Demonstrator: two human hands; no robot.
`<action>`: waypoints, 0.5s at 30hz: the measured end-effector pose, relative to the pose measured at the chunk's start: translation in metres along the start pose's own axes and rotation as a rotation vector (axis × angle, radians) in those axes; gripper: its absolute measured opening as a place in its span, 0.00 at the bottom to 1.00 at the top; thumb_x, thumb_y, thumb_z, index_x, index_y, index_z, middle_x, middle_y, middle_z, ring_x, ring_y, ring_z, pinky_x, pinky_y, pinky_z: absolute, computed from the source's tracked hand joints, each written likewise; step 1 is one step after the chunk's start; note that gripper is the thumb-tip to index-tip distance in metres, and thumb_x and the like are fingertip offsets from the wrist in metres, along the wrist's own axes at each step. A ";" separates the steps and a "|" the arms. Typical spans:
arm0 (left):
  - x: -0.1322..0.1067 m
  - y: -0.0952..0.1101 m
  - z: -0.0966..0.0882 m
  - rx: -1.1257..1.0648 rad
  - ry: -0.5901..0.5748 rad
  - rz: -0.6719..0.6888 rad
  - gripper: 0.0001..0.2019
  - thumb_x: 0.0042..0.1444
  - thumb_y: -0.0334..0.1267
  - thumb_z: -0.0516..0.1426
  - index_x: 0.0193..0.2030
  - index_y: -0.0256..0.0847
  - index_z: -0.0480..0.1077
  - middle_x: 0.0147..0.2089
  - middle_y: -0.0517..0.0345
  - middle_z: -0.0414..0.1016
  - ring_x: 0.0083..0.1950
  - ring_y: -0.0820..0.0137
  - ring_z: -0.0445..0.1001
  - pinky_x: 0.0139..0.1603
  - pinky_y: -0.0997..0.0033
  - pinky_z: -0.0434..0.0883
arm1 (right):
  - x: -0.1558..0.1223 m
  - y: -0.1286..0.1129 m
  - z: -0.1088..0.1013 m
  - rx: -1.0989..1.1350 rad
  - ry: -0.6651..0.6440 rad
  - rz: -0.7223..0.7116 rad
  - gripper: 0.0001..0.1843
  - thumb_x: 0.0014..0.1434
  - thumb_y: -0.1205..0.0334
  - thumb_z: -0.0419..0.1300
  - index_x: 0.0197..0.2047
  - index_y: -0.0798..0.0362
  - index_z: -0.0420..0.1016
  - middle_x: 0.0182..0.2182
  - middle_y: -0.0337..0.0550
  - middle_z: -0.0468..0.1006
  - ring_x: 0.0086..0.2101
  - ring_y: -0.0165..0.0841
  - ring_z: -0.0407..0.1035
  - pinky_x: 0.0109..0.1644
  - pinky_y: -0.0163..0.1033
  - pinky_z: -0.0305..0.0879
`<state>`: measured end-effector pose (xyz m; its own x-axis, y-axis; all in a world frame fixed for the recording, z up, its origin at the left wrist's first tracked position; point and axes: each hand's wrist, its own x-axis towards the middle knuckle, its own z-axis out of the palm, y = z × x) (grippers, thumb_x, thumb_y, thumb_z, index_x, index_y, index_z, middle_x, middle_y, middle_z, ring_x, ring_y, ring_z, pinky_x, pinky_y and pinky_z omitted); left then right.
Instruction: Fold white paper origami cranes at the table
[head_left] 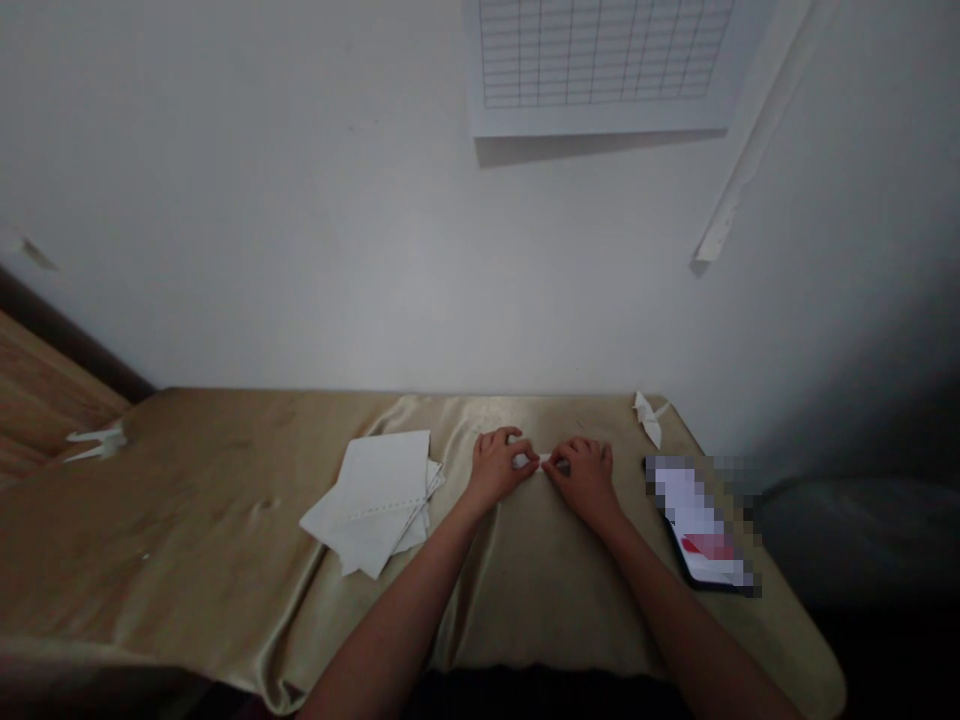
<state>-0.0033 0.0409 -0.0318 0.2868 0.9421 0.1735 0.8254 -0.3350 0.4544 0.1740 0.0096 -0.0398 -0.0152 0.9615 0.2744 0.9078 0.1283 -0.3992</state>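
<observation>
Between my two hands, near the table's back edge, is a small strip of white folded paper (545, 458). My left hand (501, 464) pinches its left end between thumb and index finger. At the other end, the thumb and index finger of my right hand (583, 474) close on the paper too. Most of the paper is hidden behind my fingers. To the left of my left forearm lies a loose stack of white paper sheets (382, 490), fanned at several angles, the top one with a dotted line along it.
A phone (709, 565) with a lit screen, partly blurred, lies right of my right arm. Folded white paper pieces sit at the back right corner (648, 420) and far left (101, 440). A gold satin cloth (210, 500) covers the table. A printed grid sheet (600, 118) hangs on the wall.
</observation>
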 end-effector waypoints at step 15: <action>0.002 -0.009 0.004 -0.038 -0.005 0.057 0.08 0.54 0.45 0.65 0.41 0.57 0.79 0.60 0.62 0.69 0.60 0.61 0.65 0.65 0.54 0.57 | 0.001 0.013 0.000 0.114 -0.030 -0.018 0.10 0.61 0.54 0.58 0.34 0.46 0.78 0.44 0.43 0.77 0.51 0.42 0.65 0.65 0.64 0.38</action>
<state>-0.0085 0.0458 -0.0394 0.3354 0.9214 0.1960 0.7886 -0.3885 0.4767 0.1858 0.0120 -0.0445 -0.0455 0.9654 0.2567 0.8535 0.1711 -0.4922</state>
